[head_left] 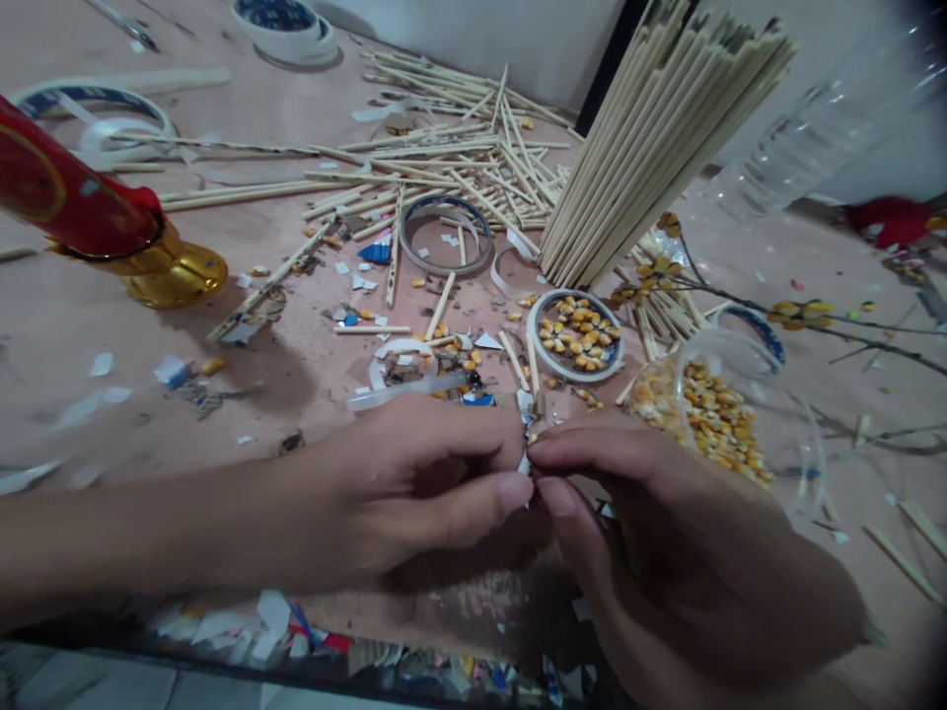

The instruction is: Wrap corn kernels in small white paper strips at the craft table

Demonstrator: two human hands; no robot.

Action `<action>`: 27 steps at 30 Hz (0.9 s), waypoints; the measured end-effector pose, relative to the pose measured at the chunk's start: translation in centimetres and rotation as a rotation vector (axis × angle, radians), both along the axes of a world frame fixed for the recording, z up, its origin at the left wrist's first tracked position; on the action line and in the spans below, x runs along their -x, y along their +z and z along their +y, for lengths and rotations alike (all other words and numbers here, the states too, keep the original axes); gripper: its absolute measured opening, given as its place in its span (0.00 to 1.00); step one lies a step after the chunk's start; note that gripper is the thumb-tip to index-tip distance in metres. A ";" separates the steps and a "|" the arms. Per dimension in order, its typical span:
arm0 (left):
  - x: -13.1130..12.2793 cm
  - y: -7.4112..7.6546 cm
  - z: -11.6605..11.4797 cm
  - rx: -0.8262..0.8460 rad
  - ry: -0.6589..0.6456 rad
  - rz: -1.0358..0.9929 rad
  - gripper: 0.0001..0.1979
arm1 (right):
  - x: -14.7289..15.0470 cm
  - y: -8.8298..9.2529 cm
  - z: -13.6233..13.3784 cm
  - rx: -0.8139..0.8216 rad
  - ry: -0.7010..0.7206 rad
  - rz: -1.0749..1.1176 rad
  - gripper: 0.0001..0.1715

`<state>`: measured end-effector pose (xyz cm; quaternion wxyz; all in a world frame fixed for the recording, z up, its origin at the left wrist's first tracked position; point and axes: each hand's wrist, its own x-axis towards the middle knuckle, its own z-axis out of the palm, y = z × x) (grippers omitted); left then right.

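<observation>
My left hand [414,493] and my right hand [666,552] meet at the near edge of the pinkish table [59,325]. Both are closed in a pinch, fingertips touching around a tiny white scrap [525,461] that I cannot name. Just behind the fingertips lies a clear glue stick [414,388]. A tape ring filled with corn kernels [575,335] lies beyond my hands. A tipped clear plastic cup of corn kernels [710,409] sits next to my right hand.
A thick bundle of bamboo sticks [651,128] stands upright at the back right, with loose sticks [444,158] scattered behind. A red and gold bottle [89,212] lies at the left. Tape rolls [285,25], an empty ring [444,234], a kernel-decorated twig [799,316] and paper scraps litter the surface.
</observation>
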<state>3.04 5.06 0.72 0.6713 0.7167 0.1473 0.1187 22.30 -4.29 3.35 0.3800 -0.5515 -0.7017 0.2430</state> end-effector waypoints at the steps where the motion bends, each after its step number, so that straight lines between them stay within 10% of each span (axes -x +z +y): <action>1: 0.0 -0.1 0.0 -0.008 -0.005 -0.001 0.16 | -0.2 0.1 0.1 -0.025 0.030 -0.011 0.13; 16: -0.3 -0.5 0.1 -0.490 0.020 -0.076 0.06 | 0.9 -0.3 1.4 -0.008 0.042 -0.152 0.07; 27: -0.3 -0.3 0.0 -0.396 -0.044 -0.002 0.11 | -0.8 -1.2 -0.6 -0.122 0.164 -0.390 0.10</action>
